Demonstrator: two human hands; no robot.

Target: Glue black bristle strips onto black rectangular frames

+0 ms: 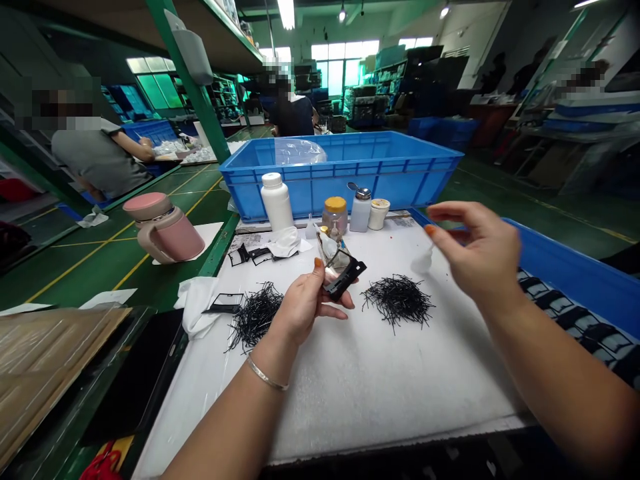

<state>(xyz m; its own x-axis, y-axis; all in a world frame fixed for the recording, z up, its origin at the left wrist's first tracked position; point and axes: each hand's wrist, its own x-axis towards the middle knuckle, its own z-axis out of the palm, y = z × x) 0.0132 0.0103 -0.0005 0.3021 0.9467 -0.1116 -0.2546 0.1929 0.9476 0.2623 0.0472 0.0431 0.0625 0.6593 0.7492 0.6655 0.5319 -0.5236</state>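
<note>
My left hand (306, 300) is closed on a black plastic frame (345, 279), pinched between thumb and fingers above the white worktop (350, 387). My right hand (475, 243) is raised at the right, slightly blurred, thumb and forefinger apart with nothing visible between them. Just below its thumb is a small translucent bottle (423, 261), blurred in outline. One pile of short black strips (400, 300) lies between my hands. Another black strip pile (257, 317) is partly behind my left wrist. More black frames (225, 303) lie at the left by a white cloth (195, 310).
A blue crate (345, 177) stands behind a white bottle (277, 203), a yellow-lidded jar (335, 213), a pump bottle (361, 210) and a small white tub (379, 215). At left is a pink mug (165, 230). A blue bin (575, 273) at right holds rows of dark parts.
</note>
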